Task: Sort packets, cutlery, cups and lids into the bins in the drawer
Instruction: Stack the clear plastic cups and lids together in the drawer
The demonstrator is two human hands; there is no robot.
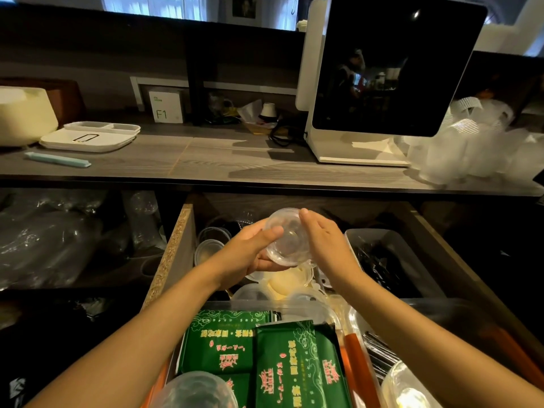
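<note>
Hovering over the open drawer [176, 245], both hands meet around a stack of clear cups [287, 240]: the left hand [253, 251] cradles it from beneath, thumb curled over the rim, and the right hand [323, 242] lies flat-fingered against its far side. Below sit more cups and lids, perhaps nested; green packets [294, 363] fill the near bin, and black cutlery [379, 263] the right bin beside the drawer's edge, under the table [206, 160].

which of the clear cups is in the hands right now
The clear cup held over the drawer between left hand and right hand; the others lie below.
</note>
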